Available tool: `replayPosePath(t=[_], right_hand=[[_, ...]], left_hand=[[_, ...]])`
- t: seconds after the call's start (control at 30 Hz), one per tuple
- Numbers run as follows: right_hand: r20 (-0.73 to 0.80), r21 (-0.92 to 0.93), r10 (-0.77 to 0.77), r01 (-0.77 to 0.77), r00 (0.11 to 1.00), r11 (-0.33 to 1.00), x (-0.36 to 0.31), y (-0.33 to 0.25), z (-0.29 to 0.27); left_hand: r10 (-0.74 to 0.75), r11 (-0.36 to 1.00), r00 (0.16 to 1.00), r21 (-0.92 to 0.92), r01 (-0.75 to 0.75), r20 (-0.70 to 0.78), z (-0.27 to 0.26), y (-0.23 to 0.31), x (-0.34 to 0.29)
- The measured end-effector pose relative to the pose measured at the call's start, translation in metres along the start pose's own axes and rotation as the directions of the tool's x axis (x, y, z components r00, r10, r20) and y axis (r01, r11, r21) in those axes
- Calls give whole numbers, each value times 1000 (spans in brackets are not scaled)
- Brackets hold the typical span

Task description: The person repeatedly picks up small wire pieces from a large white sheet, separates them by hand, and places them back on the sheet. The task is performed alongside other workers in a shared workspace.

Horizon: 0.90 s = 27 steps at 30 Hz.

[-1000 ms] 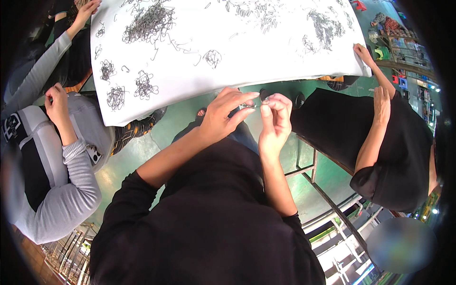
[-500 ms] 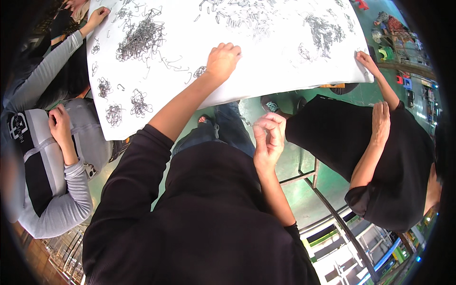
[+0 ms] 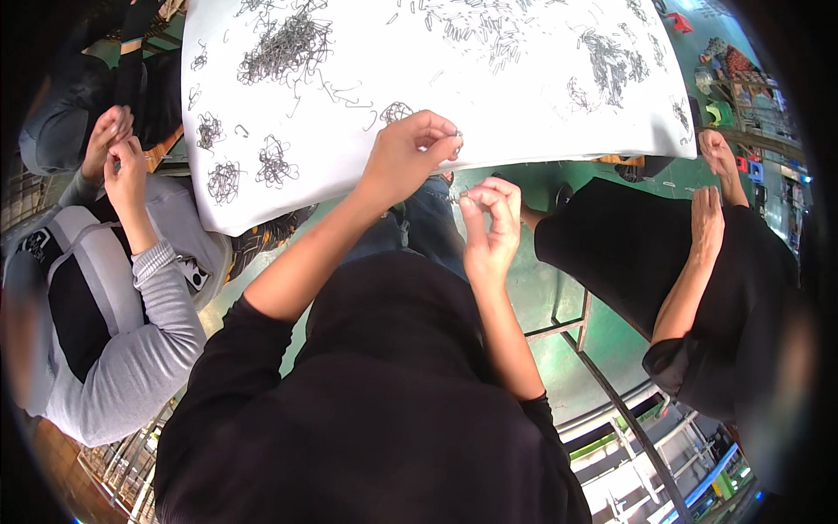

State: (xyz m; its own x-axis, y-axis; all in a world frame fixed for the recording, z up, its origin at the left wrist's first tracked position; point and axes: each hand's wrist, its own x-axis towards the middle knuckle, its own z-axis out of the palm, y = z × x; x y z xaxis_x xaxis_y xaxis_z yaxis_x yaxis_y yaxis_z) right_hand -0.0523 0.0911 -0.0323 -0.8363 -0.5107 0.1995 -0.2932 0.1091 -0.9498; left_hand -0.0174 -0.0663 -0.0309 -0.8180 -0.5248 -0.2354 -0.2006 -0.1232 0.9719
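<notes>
My left hand (image 3: 408, 159) is over the near edge of the white-covered table (image 3: 349, 166). Its thumb and fingertips pinch a small dark metal piece (image 3: 456, 145), too small to name more exactly. Just beyond this hand lies a small tangle of dark wire hooks (image 3: 395, 112). Lower and to the right, off the table, my right hand (image 3: 491, 231) is raised with curled fingers. A small wire piece (image 3: 457, 198) pokes out at its fingertips; most of it is hidden. The two hands are close together but apart.
A large heap of dark wire hooks (image 3: 292, 48) lies at the back left, smaller tangles (image 3: 224, 182) nearer. Thin metal pieces (image 3: 484, 31) spread across the back; another heap (image 3: 611, 65) is at right. Co-workers sit on both sides, a grey sleeve (image 3: 166, 297) left, black clothing (image 3: 620, 244) right.
My left hand has come back from the tabletop toward my right hand and now pinches a small piece. My right hand has barely moved. The left co-worker's hands have come together.
</notes>
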Motion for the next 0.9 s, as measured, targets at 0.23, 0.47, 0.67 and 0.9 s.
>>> replayPosePath(t=[0.23,0.47,0.67,0.9], right_hand=[[11,27,-9,9,1000,1000,-7,-9,15],[74,-17,-3,4,997,1000,-13,-8,26],[301,80,16,-42,953,996,4,1,21],[519,-293,-76,261,851,920,92,43,91]], left_hand=[[-5,1000,1000,-26,4,-17,-11,21,-53],[173,978,980,131,-160,-95,-19,19,-72],[305,938,942,213,-272,-142,-27,6,-87],[272,944,940,248,-219,-205,-27,-8,-102]])
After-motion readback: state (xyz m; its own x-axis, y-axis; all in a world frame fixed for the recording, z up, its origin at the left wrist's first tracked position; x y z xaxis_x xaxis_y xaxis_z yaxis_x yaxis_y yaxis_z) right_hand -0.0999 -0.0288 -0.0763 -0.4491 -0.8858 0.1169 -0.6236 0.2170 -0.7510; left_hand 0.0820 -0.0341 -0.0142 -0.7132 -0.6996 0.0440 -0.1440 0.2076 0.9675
